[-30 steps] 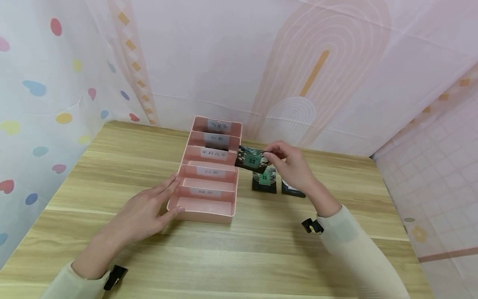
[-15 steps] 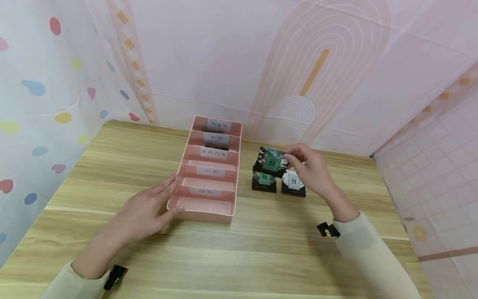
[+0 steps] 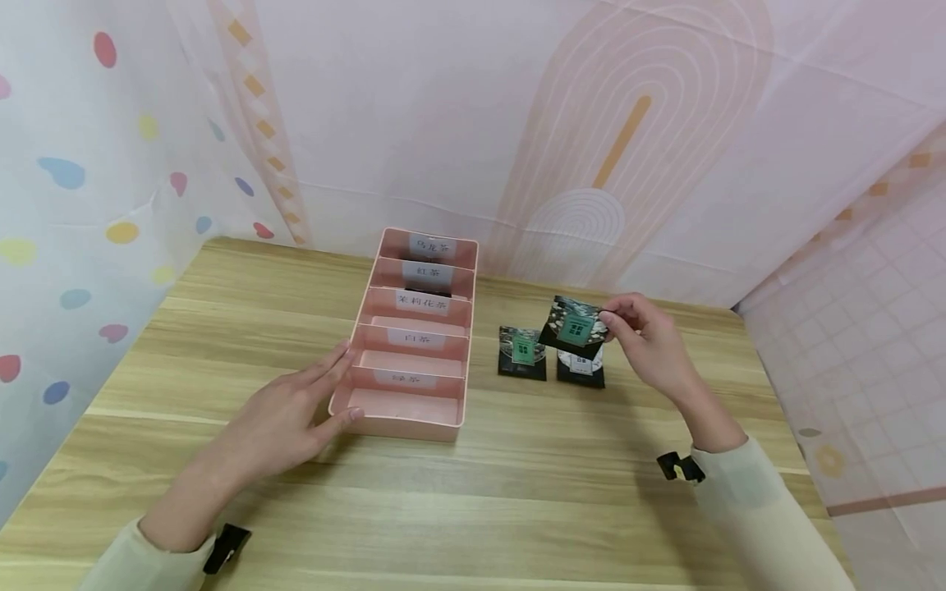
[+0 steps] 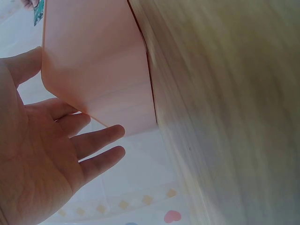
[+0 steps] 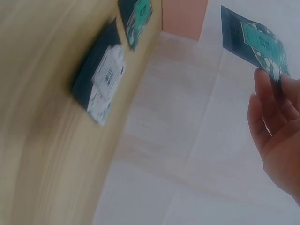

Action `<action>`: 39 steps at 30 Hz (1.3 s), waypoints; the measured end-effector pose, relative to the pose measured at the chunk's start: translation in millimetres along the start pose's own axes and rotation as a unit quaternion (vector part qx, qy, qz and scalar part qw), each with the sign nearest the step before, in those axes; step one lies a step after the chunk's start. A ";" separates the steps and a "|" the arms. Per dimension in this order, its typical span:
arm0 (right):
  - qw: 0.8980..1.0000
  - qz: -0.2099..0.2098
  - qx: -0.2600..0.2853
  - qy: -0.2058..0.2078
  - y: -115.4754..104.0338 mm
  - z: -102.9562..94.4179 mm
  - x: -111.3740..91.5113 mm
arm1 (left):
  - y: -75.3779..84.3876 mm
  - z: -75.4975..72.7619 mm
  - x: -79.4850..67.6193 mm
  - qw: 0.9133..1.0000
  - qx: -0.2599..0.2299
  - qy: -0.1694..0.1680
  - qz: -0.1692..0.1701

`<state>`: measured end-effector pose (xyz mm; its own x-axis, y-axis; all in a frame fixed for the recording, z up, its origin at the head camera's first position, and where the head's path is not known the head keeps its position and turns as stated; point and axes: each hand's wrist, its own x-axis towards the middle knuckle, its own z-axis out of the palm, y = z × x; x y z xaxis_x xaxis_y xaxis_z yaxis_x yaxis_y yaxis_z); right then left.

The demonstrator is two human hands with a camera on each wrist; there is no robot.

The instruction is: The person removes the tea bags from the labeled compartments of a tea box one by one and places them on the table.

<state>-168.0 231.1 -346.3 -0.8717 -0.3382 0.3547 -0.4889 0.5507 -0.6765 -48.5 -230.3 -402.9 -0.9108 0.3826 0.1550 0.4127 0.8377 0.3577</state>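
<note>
My right hand (image 3: 650,345) pinches a black tea sachet (image 3: 575,327) with a green label by its right edge, between thumb and fingers. It hangs above the table and partly overlaps a white-labelled tea sachet (image 3: 580,368) in the head view. In the right wrist view the held sachet (image 5: 258,42) tilts up from the fingertips. Left of it lies another green-labelled sachet (image 3: 522,353). My left hand (image 3: 288,419) rests at the near left corner of a pink divided box (image 3: 402,428). Its fairly straight fingers (image 4: 101,140) lie along the side; the thumb is at the near rim.
Several compartments with white handwritten labels run through the box. Dark items (image 3: 429,291) show in its far compartments. The box and the sachets stand on a wood-grain table (image 3: 473,509). A patterned cloth (image 3: 414,123) hangs behind the table, with more at both sides.
My right hand has carried the pinched sachet rightward, away from the box's right edge to above the white-labelled sachet. My left hand stays at the box corner.
</note>
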 end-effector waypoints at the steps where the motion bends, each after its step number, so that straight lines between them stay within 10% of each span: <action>1: 1.000 0.005 -0.001 0.002 1.3 -2.2 -1.5 | 0.0 -0.1 -0.1 1.000 0.000 0.000 0.000; 39: 0.995 0.086 -0.048 -0.003 69.4 -45.5 -31.3 | -1.6 -0.2 -0.2 1.000 0.000 -0.001 0.002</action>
<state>-176.2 314.6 -374.9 -0.9427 -0.2374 0.2344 -0.3337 0.6713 -0.6618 -49.0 -231.8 -403.3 -0.9091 0.3872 0.1541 0.4166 0.8357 0.3580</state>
